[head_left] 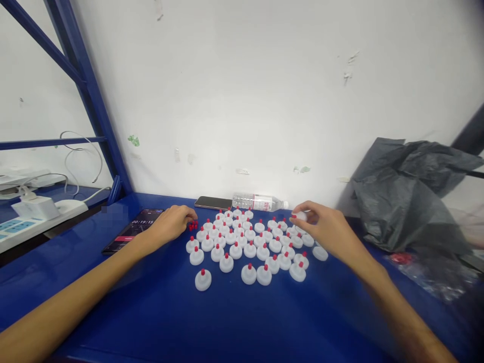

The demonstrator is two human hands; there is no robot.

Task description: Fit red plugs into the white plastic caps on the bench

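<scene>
Many white round caps lie in a broad group on the blue table, most topped with a small red tip. At the group's right edge, my right hand pinches one white cap, with a bit of red showing at its left side. My left hand is at the group's left edge, its fingers curled down beside a small pile of loose red tips. Whether those fingers grip a tip is hidden. Below my right hand lies a white cap showing no red tip.
Behind the caps, a clear plastic bottle lies on its side beside a dark phone. Another phone showing a timer lies left. A grey plastic bag and clear packaging with red pieces occupy the right. A power strip sits far left.
</scene>
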